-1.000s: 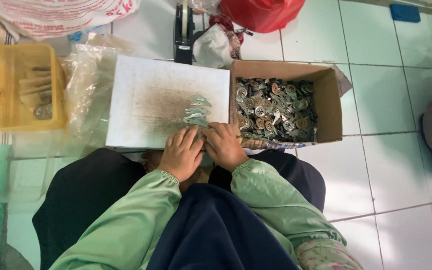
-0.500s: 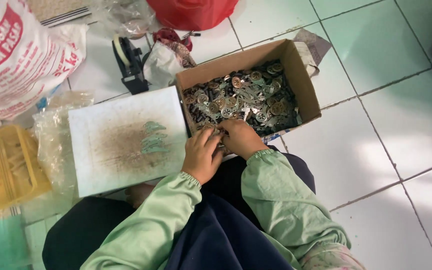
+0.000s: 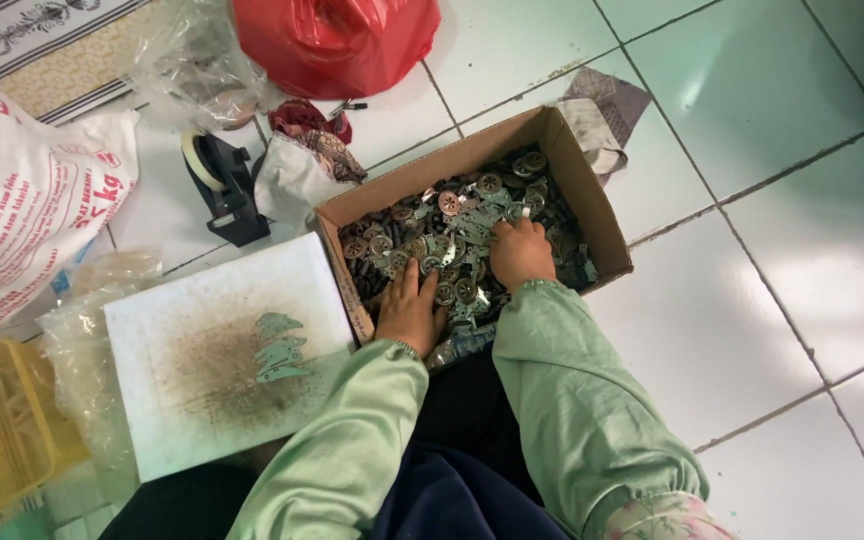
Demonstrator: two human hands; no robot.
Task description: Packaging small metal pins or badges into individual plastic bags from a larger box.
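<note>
Both hands have left the white board [image 3: 222, 350], which now lies beside the left hand [image 3: 409, 312], and gone into the cardboard box [image 3: 592, 215] ahead of the person's lap. Left hand rests flat, fingers spread on the small metal parts [image 3: 452, 235]; right hand [image 3: 520, 253] curls into them, its hold hidden.

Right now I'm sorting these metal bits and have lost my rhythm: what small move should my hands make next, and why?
Probably close the right hand on a few metal parts and lift them toward the white board. Both hands are already down in the cardboard box, the left hand near its front edge, and only a small stack of parts lies on the board.
</note>
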